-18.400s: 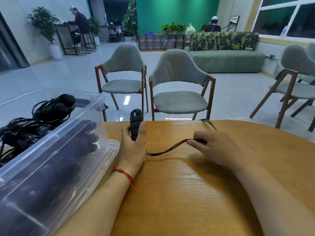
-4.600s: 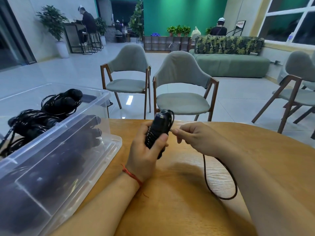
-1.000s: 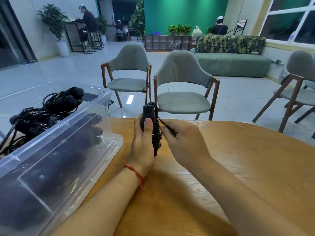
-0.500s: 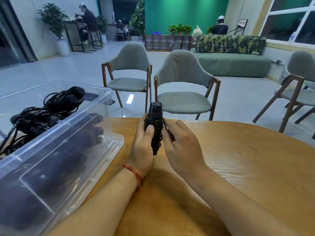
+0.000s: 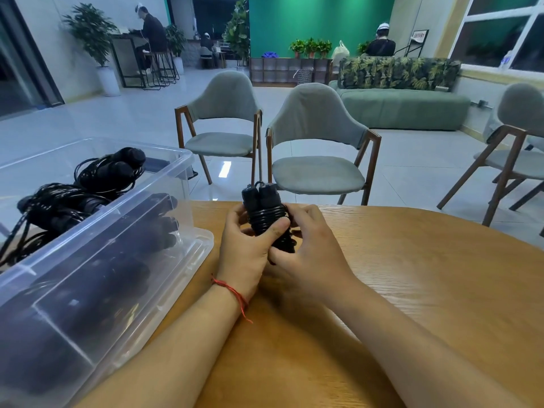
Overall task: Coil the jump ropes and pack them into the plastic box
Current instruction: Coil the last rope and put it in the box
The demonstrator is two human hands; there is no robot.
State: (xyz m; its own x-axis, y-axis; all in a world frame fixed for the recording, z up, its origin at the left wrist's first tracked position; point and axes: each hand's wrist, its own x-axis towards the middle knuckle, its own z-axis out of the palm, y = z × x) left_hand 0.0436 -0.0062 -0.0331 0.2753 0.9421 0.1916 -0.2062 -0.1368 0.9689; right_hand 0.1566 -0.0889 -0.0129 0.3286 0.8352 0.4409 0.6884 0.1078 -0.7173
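Both hands meet over the round wooden table point(image 5: 426, 290) close to its far edge, holding one black jump rope point(image 5: 263, 214) upright between them. Its two handles stand side by side with the cord wound in tight turns around them. The left hand point(image 5: 247, 257) grips the bundle from the left, its thumb laid across the front of the coils and its fingers curled behind. The right hand point(image 5: 313, 251) grasps the bundle from the right, fingers curled round the far side and the thumb tucked low against the lower coils. A red string bracelet point(image 5: 232, 293) circles the left wrist. The clear plastic box point(image 5: 123, 269) stands at the left edge of the table, just beside the left hand but not touching it, lid off. Inside lie several more coiled black jump ropes point(image 5: 97, 184), heaped up to the rim at the far end. Beyond the far edge of the table stand two grey upholstered chairs point(image 5: 318, 142) with wooden legs
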